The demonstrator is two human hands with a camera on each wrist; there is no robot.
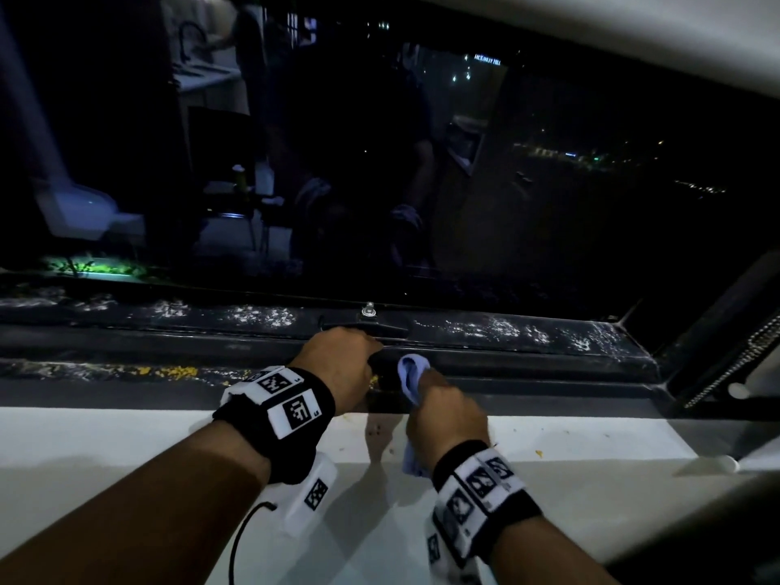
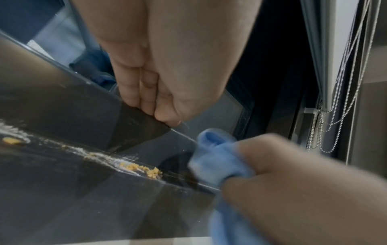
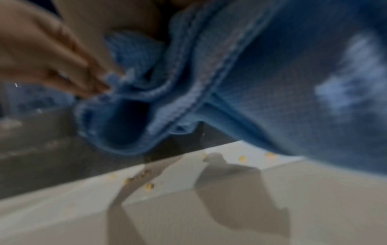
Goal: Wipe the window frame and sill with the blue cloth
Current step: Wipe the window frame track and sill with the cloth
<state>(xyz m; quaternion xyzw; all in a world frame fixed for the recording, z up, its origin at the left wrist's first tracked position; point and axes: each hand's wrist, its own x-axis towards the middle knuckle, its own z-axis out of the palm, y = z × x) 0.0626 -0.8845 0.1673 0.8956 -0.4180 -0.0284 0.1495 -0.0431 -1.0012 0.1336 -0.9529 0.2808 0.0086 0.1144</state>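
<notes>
My right hand [image 1: 447, 415] grips the bunched blue cloth [image 1: 413, 371], whose free end pokes out over the dark window frame [image 1: 527, 356]. A tail of cloth hangs below that wrist onto the white sill [image 1: 126, 432]. In the left wrist view the cloth [image 2: 215, 159] and right hand [image 2: 293, 182] are blurred beside the frame rail. Just to the left, my left hand [image 1: 342, 365] curls its fingers [image 2: 146, 99] round a dark window handle [image 2: 134, 129]. In the right wrist view the cloth [image 3: 272, 82] fills most of the frame, with the left hand [image 3: 48, 63] beyond it.
Yellow crumbs [image 1: 177, 370] and white specks lie along the frame rail, and some crumbs [image 2: 150, 170] sit close to the cloth. More crumbs dot the sill edge [image 3: 148, 185]. A bead chain [image 1: 734, 361] hangs at the right jamb. The glass is dark and reflective.
</notes>
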